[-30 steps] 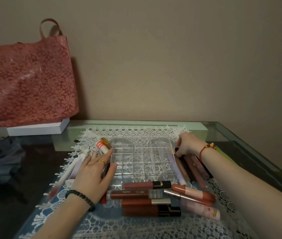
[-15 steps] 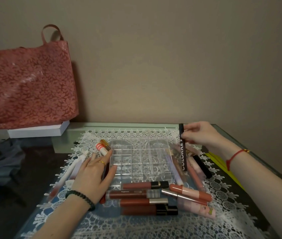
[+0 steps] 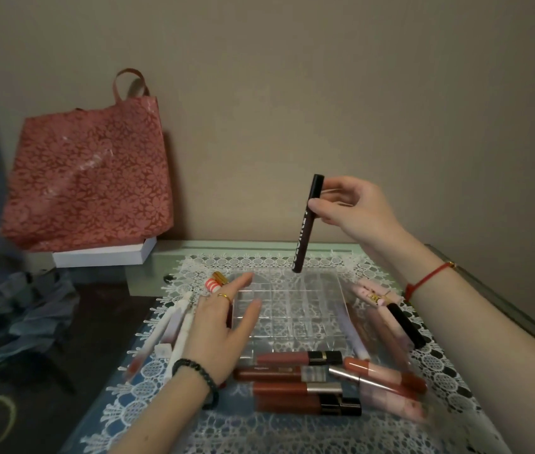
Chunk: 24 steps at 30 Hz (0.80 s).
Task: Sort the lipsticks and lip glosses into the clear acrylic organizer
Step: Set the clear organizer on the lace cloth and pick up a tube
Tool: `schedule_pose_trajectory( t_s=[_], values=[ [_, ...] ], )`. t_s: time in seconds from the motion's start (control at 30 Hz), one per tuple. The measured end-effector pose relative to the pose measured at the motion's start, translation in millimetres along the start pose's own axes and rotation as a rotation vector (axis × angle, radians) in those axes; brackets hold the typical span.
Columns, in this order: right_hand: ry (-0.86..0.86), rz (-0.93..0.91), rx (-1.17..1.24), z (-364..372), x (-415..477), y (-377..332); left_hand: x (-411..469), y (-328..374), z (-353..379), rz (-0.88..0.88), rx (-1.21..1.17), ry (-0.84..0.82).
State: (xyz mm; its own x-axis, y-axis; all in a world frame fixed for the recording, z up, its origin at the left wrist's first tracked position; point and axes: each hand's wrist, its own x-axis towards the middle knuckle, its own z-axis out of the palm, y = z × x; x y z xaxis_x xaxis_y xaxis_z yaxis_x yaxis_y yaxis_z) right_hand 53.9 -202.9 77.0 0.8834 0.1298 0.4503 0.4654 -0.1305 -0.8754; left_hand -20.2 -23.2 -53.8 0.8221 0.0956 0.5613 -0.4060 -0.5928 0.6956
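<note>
Head camera looks down at my two hands over the lace mat (image 3: 259,430). My right hand (image 3: 354,211) pinches a dark lip gloss tube (image 3: 307,231) near its black cap, with my thumb on one side and my fingers on the other. The tube hangs almost straight up and down. Its bottom end is just above the far edge of the clear acrylic organizer (image 3: 292,309), not in a box yet.

My left hand (image 3: 220,329) lies flat with straight fingers against the organizer's left side and holds nothing. I think it stops the organizer from sliding.

The organizer sits in the middle of the mat, and I see no tube standing in it. More lip glosses (image 3: 299,358) lie along the mat's near edge, white tubes (image 3: 181,332) by its left edge, and pink ones (image 3: 374,293) by its right edge.

So I think this is the first tube. Next I must line its bottom end up with one little box at the back. Then I lower it straight in, slowly, so it does not bump the thin walls.
</note>
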Motion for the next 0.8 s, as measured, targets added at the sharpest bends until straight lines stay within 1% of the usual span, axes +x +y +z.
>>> schedule_pose_trajectory(
  t_s=[0.13,0.33,0.4,0.57,0.8],
  values=[
    [-0.026,-0.031,0.036,28.8,5.9,-0.2,31.6,4.3,-6.0,-0.020,-0.121,0.038],
    [-0.026,-0.111,0.075,65.3,15.5,3.2,76.6,4.6,-16.6,-0.057,-0.382,0.060],
    [-0.027,-0.123,0.082,73.8,18.4,6.7,84.4,-0.3,-17.0,-0.050,-0.426,0.063],
    [-0.045,-0.121,0.071,85.9,19.9,24.2,88.8,-18.6,-10.6,-0.052,-0.429,0.081],
    [-0.027,-0.092,0.078,94.0,21.2,51.8,91.9,-38.6,-5.8,-0.060,-0.340,0.029]
  ],
)
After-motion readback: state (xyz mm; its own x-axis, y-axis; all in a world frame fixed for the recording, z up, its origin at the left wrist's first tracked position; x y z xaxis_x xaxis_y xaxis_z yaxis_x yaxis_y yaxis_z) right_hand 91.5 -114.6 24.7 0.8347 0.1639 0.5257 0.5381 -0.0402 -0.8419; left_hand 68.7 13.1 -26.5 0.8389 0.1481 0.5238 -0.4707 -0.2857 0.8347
